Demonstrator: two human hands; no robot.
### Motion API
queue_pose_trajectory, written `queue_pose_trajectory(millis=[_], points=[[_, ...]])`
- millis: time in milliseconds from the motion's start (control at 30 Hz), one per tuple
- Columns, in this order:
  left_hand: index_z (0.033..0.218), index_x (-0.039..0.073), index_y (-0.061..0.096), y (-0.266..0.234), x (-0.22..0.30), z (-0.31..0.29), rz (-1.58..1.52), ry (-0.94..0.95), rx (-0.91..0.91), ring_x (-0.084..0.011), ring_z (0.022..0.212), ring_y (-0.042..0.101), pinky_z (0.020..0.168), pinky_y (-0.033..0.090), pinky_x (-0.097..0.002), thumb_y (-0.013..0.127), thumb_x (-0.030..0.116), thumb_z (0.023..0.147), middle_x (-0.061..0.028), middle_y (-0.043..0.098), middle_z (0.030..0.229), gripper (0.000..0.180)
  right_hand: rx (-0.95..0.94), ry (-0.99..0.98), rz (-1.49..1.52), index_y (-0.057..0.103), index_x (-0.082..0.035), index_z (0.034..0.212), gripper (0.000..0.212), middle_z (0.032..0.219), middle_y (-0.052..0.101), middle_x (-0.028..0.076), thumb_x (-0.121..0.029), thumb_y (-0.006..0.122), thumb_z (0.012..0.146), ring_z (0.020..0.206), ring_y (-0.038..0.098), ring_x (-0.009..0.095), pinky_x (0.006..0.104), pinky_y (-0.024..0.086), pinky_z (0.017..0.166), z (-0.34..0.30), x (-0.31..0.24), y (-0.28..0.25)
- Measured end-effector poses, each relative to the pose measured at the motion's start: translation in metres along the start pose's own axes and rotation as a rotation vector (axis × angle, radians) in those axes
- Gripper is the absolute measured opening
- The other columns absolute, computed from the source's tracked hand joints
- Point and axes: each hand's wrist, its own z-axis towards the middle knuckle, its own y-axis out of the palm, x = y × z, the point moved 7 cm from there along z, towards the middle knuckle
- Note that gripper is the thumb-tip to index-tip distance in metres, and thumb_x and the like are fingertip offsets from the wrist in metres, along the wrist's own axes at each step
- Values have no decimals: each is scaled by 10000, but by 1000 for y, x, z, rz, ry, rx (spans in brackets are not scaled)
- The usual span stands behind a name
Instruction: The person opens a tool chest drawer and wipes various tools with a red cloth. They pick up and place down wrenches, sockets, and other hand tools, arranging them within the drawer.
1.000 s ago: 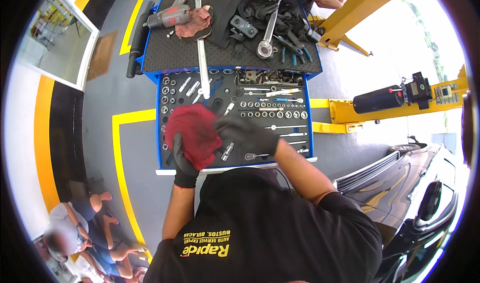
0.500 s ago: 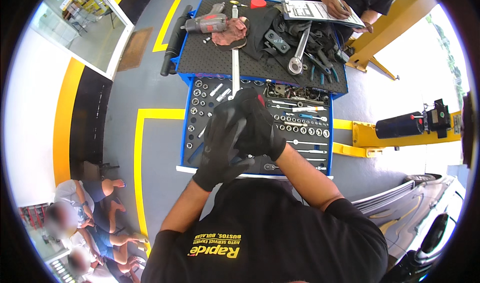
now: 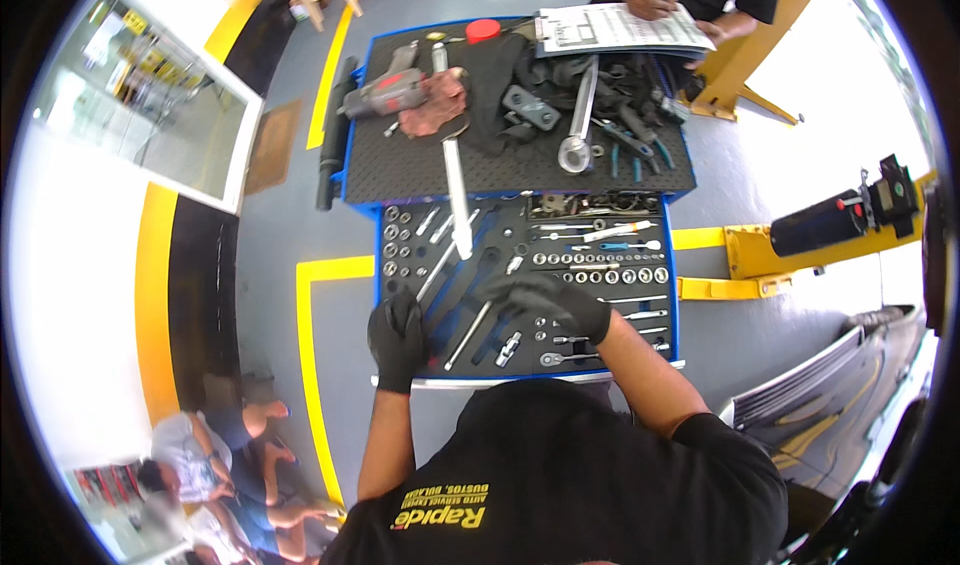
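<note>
My left hand, in a black glove, is at the left front of an open tool drawer. Its fingers are curled in, and whatever they may hold is hidden. Over the drawer's middle, my gloved right hand reaches leftward with fingers stretched out, blurred by motion. Below its fingertips lies a slim metal extension bar. A universal joint and a ratchet sit near the drawer front. One long metal bar juts from the chest top over the drawer, untouched by either hand.
Rows of sockets fill the drawer's right side. On the chest top are an impact wrench, a red rag, a large ratchet-headed wrench and pliers. Across the chest, a person writes on a clipboard.
My hands were together near the end of the long bar. Now they are apart, the left nearer the drawer's left side, the right over its middle. The view has shifted.
</note>
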Motion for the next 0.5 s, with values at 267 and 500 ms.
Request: queue_pose_trajectory(millis=[267,500], points=[[1145,50,711,17,2,2,274,163,-13,-406,992,696,876,539,-518,814,321,847,-174,731,1047,416,995,-26,-1348,704,-89,1276,340,1267,716,156,-233,649,972,1215,661,337,465,521,1031,-2,-55,-219],[1165,45,704,18,-2,5,241,205,15,-399,978,699,858,540,-508,822,304,859,-171,731,1031,418,735,411,-1775,713,-118,1272,405,1141,740,160,-309,709,915,1142,691,338,490,546,981,24,-58,-261]])
